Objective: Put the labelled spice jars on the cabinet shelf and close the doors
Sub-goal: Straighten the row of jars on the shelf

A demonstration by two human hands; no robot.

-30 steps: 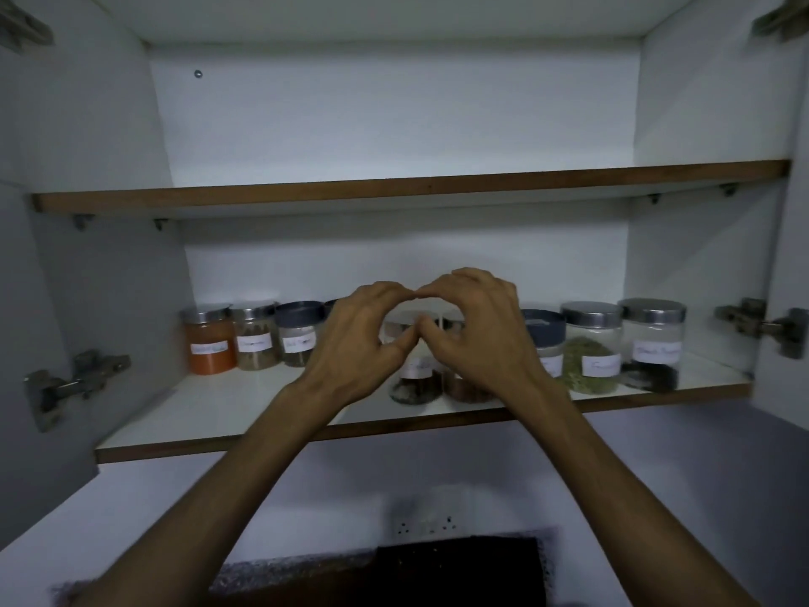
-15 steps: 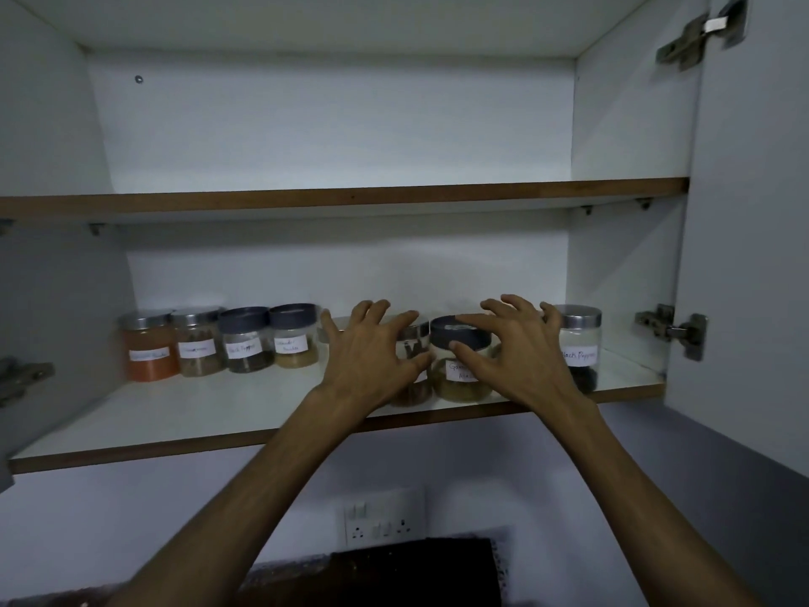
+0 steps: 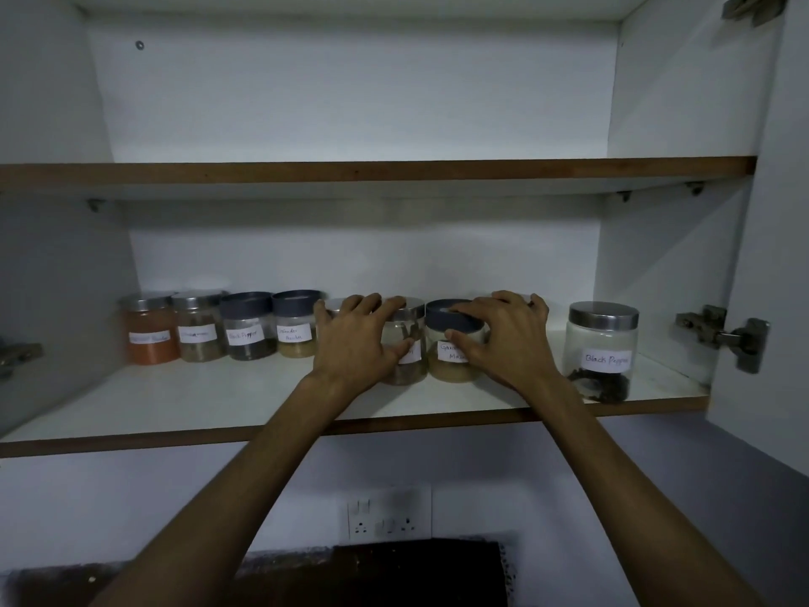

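Several labelled spice jars stand in a row on the lower cabinet shelf. My left hand wraps around a silver-lidded jar near the middle. My right hand grips the neighbouring jar with a dark lid and a tan powder; its label begins "Gara". These two jars stand side by side, touching. To the left stand an orange-powder jar, a brownish jar, a "Black Pepper" jar and a coriander jar. Another "Black Pepper" jar stands alone at the right.
The upper shelf holds nothing. The right cabinet door is open, its hinge jutting inward near the right jar. A left door hinge shows at the left edge. Below, a wall socket sits above a dark counter.
My hands went from pinched together in front of the jars to spread over the two middle jars and now close on them. The view has shifted left.
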